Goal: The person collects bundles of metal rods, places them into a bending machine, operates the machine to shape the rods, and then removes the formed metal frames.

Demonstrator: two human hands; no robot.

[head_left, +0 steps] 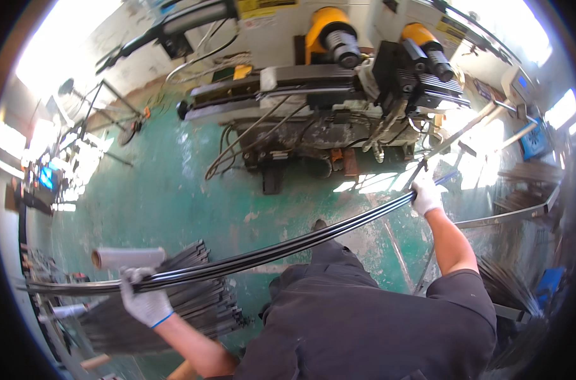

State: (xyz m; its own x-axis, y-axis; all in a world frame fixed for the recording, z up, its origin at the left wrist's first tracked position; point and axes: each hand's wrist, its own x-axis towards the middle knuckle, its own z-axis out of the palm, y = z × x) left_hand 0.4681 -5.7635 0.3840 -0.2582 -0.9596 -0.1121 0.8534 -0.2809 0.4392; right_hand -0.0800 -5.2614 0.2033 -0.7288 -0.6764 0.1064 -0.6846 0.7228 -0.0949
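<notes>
A bundle of long, thin black bars [288, 246] stretches across in front of my body, rising from the left rim to the upper right. My left hand [142, 297], in a white glove with a blue cuff edge, is closed around the bundle near its left part. At the other end my right hand [427, 195], also gloved in white, grips the bars close to their right tips. Beneath my left hand lies a stack of dark bars [199, 310]. A roll of clear film [129, 258] rests just beyond that hand.
Ahead stands a large machine [326, 130] with hanging cables and two yellow-and-black cylinders [339, 41]. To the right are a metal rack frame [510, 218] and more dark bars [503, 282]. A black metal stand [101, 111] is at the far left. The floor [142, 196] is green.
</notes>
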